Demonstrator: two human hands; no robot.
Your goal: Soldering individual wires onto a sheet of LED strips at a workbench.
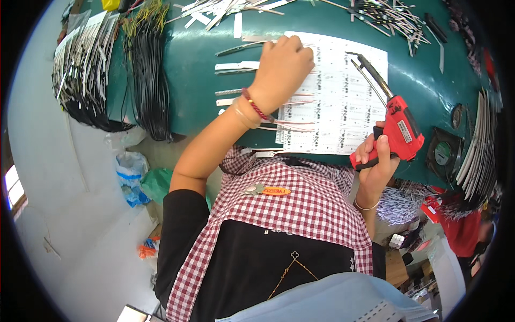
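My right hand is wrapped round the handle of a red soldering gun. The gun's thin dark tip points up and left over a printed white sheet. A thin rod, which looks like solder wire, runs alongside the barrel. My left hand rests at the sheet's upper left with its fingers curled down; whatever they hold is hidden beneath them. Several flat white strips lie in a row at the sheet's left, some with thin reddish wires reaching onto the paper.
Bundles of black cables and white strips hang over the green table's left side. Loose strips are heaped along the far edge. At the right are a black fan-like square part and a bunch of grey tubes.
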